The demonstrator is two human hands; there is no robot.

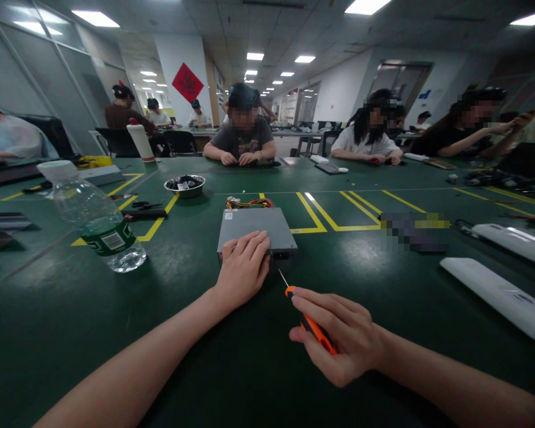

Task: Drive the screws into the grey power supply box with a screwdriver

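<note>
A grey metal computer power supply (274, 224) lies on the green table in front of me, its bundle of coloured cables at the far side. My left hand (242, 268) is closed over its near edge, fingers across the top and thumb against the near face. My right hand (350, 336) grips an orange and black screwdriver (317, 334). The screwdriver's thin shaft points up and left toward the near face of the power supply, below the socket. Its tip appears slightly apart from the casing.
Left of the power supply stands a tilted-looking plastic bottle (111, 238); behind it is a metal bowl (195, 191) of dark parts. White elongated devices (494, 297) lie at right. Yellow tape (312, 229) marks the table. A person (241, 134) sits opposite, with others around.
</note>
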